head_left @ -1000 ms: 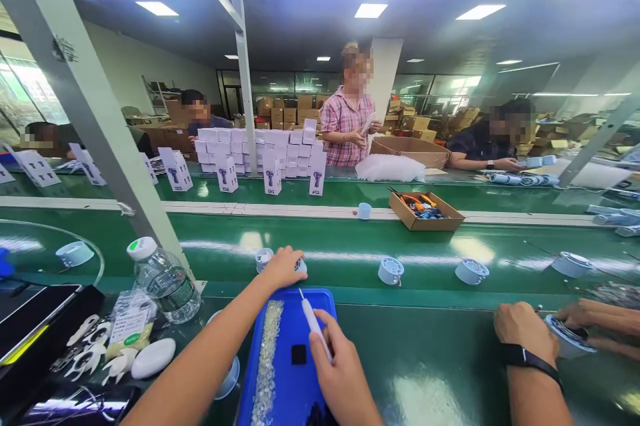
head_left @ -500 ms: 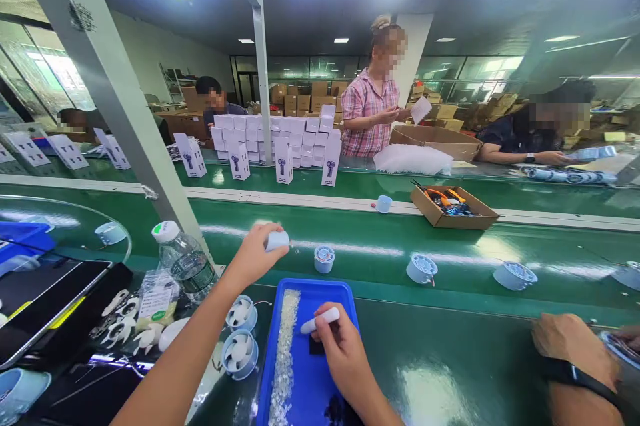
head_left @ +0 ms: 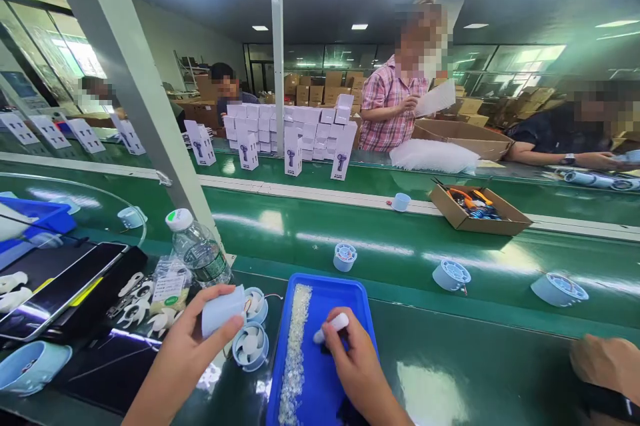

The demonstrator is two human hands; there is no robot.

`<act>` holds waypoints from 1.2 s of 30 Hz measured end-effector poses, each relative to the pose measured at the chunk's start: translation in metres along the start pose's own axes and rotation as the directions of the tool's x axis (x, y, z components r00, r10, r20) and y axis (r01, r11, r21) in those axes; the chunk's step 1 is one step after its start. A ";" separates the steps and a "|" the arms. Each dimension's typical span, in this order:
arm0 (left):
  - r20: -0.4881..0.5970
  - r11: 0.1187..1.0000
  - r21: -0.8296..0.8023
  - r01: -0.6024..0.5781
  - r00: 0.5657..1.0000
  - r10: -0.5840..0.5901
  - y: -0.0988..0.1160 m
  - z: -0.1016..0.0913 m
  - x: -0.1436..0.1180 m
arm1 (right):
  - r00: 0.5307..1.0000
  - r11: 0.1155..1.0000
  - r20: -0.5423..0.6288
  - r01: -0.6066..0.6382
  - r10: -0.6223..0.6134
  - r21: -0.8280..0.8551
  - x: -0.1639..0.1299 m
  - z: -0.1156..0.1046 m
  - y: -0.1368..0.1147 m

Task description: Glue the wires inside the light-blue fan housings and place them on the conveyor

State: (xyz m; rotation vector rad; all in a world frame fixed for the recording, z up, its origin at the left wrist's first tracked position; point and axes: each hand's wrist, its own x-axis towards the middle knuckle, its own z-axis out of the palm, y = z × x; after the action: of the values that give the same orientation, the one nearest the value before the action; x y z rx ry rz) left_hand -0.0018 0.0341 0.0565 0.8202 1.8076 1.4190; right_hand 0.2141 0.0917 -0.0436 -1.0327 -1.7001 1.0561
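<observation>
My left hand (head_left: 200, 326) grips a light-blue round fan housing (head_left: 223, 311) by its sides, held above the bench left of the tray. Between the thumb and fingers of my right hand (head_left: 353, 349) is a white pen-like stick (head_left: 332, 328), its tip low over the blue tray (head_left: 367, 306). A strip of small clear pieces (head_left: 294, 353) lies along the tray's left side. Small black pieces (head_left: 349, 411) lie near my right hand, partly hidden by it. Two blue fan units with white blades (head_left: 251, 345) stand beside the tray, just past my left hand.
Several blue housings (head_left: 345, 257) stand on the green belt (head_left: 280, 239) ahead. A water bottle (head_left: 200, 249) and a grey post (head_left: 135, 79) are at left. A carton of tools (head_left: 480, 209) sits beyond the belt. Another person's hand (head_left: 605, 363) rests at right; co-workers are opposite.
My left hand has drawn back from over the belt to the near left with the blue housing. My right hand stays over the tray with the stick. The view has swung slightly left.
</observation>
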 end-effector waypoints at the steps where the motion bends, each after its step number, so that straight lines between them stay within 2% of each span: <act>1: 0.008 1.000 -0.028 0.011 1.000 -0.011 0.000 0.001 -0.001 | 0.998 0.997 0.043 0.045 -0.043 -0.057 -0.002 -0.002 -0.003; 3: 0.035 0.993 -0.107 0.040 0.999 -0.036 0.000 0.002 -0.004 | 0.992 0.986 0.093 0.100 -0.088 -0.134 -0.007 -0.009 -0.007; 4: 0.054 0.986 -0.155 0.058 0.997 -0.050 0.000 0.002 -0.006 | 0.993 0.985 0.081 0.097 -0.086 -0.146 -0.011 -0.014 -0.008; 8: 0.131 0.945 -0.291 0.148 0.985 -0.114 -0.002 0.001 -0.012 | 0.996 0.998 -0.088 0.016 -0.021 -0.058 -0.033 -0.027 -0.004; 11: 0.142 0.929 -0.321 0.185 0.979 -0.146 -0.005 0.001 -0.014 | 0.974 0.999 -0.221 -0.037 0.043 0.029 -0.049 -0.028 0.001; 13: 0.140 0.926 -0.326 0.190 0.978 -0.152 -0.006 0.005 -0.015 | 0.961 0.997 -0.266 -0.056 0.069 0.058 -0.055 -0.025 0.003; 20: 0.128 0.927 -0.313 0.205 0.977 -0.173 -0.005 0.015 -0.018 | 0.990 0.999 -0.143 -0.021 0.015 -0.040 -0.054 -0.022 0.005; 25: 0.089 0.933 -0.309 0.182 0.983 -0.162 -0.005 0.013 -0.021 | 0.971 1.000 -0.238 -0.015 0.011 -0.013 -0.057 -0.023 0.008; 30: 0.107 0.919 -0.332 0.210 0.977 -0.185 -0.005 0.011 -0.024 | 0.946 0.993 -0.304 -0.112 0.114 0.024 -0.054 -0.025 0.009; 32: 0.111 0.912 -0.346 0.221 0.975 -0.194 -0.006 0.012 -0.025 | 0.945 0.996 -0.314 -0.092 0.087 -0.001 -0.047 -0.024 0.007; 34: 0.099 0.897 -0.383 0.222 0.975 -0.199 -0.008 0.014 -0.025 | 0.961 0.998 -0.275 -0.035 0.022 -0.045 -0.038 -0.021 0.003; 36: 0.099 0.869 -0.441 0.223 0.975 -0.200 -0.010 0.017 -0.024 | 0.988 0.997 -0.155 -0.010 -0.003 -0.079 -0.027 -0.019 -0.002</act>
State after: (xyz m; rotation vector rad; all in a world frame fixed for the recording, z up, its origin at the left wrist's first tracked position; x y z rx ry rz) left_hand 0.0252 0.0212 0.0477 0.3983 1.3944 1.5672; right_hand 0.2387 0.0698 -0.0428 -1.1386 -1.6254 0.8926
